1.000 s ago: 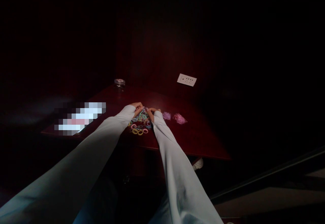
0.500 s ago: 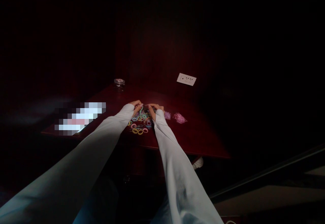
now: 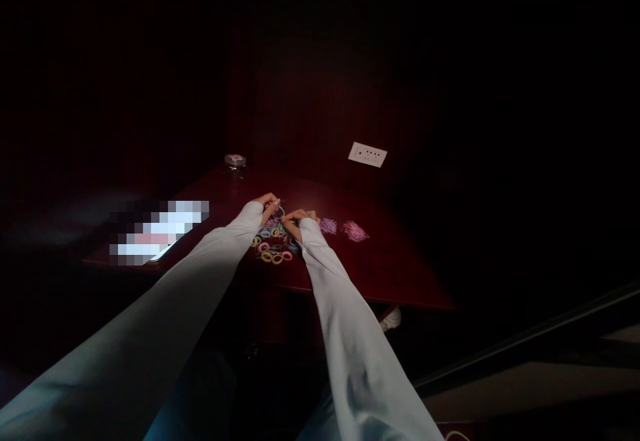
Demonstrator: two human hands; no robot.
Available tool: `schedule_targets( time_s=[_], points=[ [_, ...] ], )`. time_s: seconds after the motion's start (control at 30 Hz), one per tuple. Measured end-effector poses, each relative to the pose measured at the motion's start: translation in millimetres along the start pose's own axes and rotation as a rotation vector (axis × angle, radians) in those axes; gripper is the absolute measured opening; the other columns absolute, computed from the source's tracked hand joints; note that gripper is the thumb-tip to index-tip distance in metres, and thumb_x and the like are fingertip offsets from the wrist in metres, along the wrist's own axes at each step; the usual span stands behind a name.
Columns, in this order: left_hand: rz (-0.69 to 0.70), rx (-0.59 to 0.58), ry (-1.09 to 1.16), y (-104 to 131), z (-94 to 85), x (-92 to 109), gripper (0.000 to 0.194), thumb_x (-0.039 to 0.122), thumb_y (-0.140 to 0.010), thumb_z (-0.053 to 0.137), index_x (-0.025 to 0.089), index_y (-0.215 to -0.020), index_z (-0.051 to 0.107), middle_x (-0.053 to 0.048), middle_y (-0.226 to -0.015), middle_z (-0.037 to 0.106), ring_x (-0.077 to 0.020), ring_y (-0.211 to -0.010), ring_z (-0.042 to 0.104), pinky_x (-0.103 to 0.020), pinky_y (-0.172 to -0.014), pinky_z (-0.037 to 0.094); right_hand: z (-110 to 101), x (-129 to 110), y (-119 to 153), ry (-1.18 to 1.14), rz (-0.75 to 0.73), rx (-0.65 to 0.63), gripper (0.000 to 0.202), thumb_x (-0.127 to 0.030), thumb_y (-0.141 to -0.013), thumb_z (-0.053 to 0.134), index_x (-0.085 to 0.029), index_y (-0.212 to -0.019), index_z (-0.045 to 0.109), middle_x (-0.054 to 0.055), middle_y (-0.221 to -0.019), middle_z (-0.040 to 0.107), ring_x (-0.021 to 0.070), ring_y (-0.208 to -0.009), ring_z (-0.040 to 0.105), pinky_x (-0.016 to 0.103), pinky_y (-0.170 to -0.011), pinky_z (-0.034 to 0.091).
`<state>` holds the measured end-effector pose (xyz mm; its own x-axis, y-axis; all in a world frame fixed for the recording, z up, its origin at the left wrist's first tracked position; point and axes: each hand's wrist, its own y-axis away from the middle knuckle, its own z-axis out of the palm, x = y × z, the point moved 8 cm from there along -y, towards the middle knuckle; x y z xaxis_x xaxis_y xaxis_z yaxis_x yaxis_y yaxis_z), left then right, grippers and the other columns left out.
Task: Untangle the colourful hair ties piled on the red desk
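Note:
Above a pile of coloured hair ties (image 3: 273, 254), my left hand (image 3: 269, 205) is closed in a pinch on a green hair tie (image 3: 282, 212). My right hand (image 3: 302, 217) pinches the lower end of that same green band, just to the right and nearer to me. Pink, yellow, blue and purple rings lie loosely on the table below the hands, partly covered by my right hand and sleeve. Right of my right hand sit a small purple bundle (image 3: 328, 225) of thin bands and a pink bundle (image 3: 355, 230).
A clear lidded jar (image 3: 235, 167) stands at the back left of the dark red table (image 3: 390, 274). On the left lies a bright, pixelated screen-like slab (image 3: 170, 227). A white socket plate (image 3: 368, 154) is on the wall behind. The surroundings are very dark.
My right hand has moved slightly down and toward me, and the green hair tie now shows stretched between both hands. My left hand has risen a little.

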<state>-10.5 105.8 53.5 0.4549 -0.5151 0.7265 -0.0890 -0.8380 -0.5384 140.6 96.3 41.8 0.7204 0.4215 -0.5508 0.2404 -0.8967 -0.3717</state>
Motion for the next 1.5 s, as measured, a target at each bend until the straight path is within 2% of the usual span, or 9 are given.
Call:
schedule_targets(
  time_s=[0.23, 0.33, 0.43, 0.5, 0.63, 0.87, 1.03, 1.23, 1.5],
  points=[
    [-0.032, 0.087, 0.036, -2, -7.6, -4, 0.037, 0.056, -0.094, 0.045, 0.024, -0.075, 0.049, 0.002, -0.063, 0.049, -0.0155, -0.062, 0.045, -0.027, -0.059, 0.039, 0, -6, 4, 0.039, -0.027, -0.013, 0.013, -0.032, -0.091, 0.069, -0.027, -0.081, 0.076, -0.004, -0.112, 0.074, 0.0217, -0.112, 0.049, 0.036, -0.094, 0.027],
    [-0.021, 0.107, 0.042, -2, -7.8, -6, 0.038, 0.057, -0.094, 0.046, 0.023, -0.075, 0.05, 0.002, -0.063, 0.049, -0.0153, -0.061, 0.045, -0.027, -0.059, 0.038, -1, -6, 3, 0.021, -0.03, 0.005, 0.016, -0.038, -0.095, 0.066, -0.028, -0.087, 0.077, -0.003, -0.109, 0.074, 0.0216, -0.111, 0.049, 0.035, -0.095, 0.027],
    [0.024, 0.044, 0.057, -2, 0.2, -3, 0.044, 0.063, -0.092, 0.046, 0.022, -0.075, 0.05, 0.002, -0.064, 0.05, -0.0148, -0.061, 0.046, -0.027, -0.06, 0.039, -5, -7, 3, -0.015, -0.047, 0.043, 0.024, -0.047, -0.097, 0.062, -0.033, -0.111, 0.076, 0.0, -0.11, 0.073, 0.0221, -0.11, 0.05, 0.035, -0.096, 0.029],
    [0.04, -0.013, 0.065, -1, 6.1, -1, 0.046, 0.066, -0.091, 0.045, 0.022, -0.076, 0.05, 0.002, -0.065, 0.051, -0.015, -0.062, 0.047, -0.027, -0.061, 0.04, -5, -8, 3, -0.026, -0.056, 0.044, 0.029, -0.049, -0.098, 0.061, -0.035, -0.118, 0.075, 0.0, -0.113, 0.073, 0.0228, -0.111, 0.05, 0.036, -0.096, 0.03],
    [0.031, -0.064, 0.061, 0, 8.7, -1, 0.046, 0.066, -0.09, 0.046, 0.022, -0.077, 0.05, 0.002, -0.066, 0.052, -0.016, -0.065, 0.047, -0.028, -0.063, 0.04, 0, -7, 2, -0.03, -0.049, 0.0, 0.026, -0.046, -0.099, 0.059, -0.032, -0.098, 0.08, 0.0, -0.109, 0.073, 0.0229, -0.114, 0.049, 0.037, -0.098, 0.029],
    [-0.023, 0.098, 0.08, -3, -8.0, -3, 0.038, 0.057, -0.092, 0.048, 0.024, -0.074, 0.047, 0.002, -0.064, 0.052, -0.0161, -0.062, 0.047, -0.028, -0.062, 0.039, 5, -6, 4, -0.019, -0.051, -0.051, 0.013, -0.036, -0.092, 0.069, -0.029, -0.089, 0.079, -0.003, -0.11, 0.074, 0.0209, -0.111, 0.049, 0.036, -0.098, 0.029],
    [-0.029, 0.208, 0.104, -3, -17.0, -1, 0.035, 0.052, -0.092, 0.05, 0.023, -0.073, 0.05, 0.003, -0.06, 0.05, -0.0142, -0.058, 0.045, -0.026, -0.06, 0.038, 4, -4, 3, 0.012, -0.018, -0.034, 0.015, -0.04, -0.092, 0.07, -0.028, -0.087, 0.078, -0.002, -0.106, 0.074, 0.0211, -0.111, 0.05, 0.035, -0.097, 0.028],
    [0.014, 0.046, 0.094, -1, -3.0, 2, 0.037, 0.056, -0.089, 0.054, 0.022, -0.075, 0.053, 0.002, -0.064, 0.053, -0.0151, -0.063, 0.047, -0.026, -0.062, 0.039, -12, -3, 0, -0.127, -0.019, 0.123, 0.028, -0.053, -0.098, 0.059, -0.032, -0.107, 0.075, -0.002, -0.1, 0.074, 0.0205, -0.107, 0.056, 0.034, -0.101, 0.034],
    [0.062, -0.127, 0.024, 3, 16.9, -3, 0.039, 0.056, -0.089, 0.051, 0.02, -0.077, 0.056, 0.003, -0.066, 0.055, -0.0141, -0.064, 0.046, -0.025, -0.061, 0.038, -1, 4, -6, -0.139, -0.006, 0.081, 0.042, -0.051, -0.106, 0.041, -0.027, -0.092, 0.071, -0.002, -0.075, 0.067, 0.0167, -0.088, 0.064, 0.034, -0.101, 0.038]
  ],
)
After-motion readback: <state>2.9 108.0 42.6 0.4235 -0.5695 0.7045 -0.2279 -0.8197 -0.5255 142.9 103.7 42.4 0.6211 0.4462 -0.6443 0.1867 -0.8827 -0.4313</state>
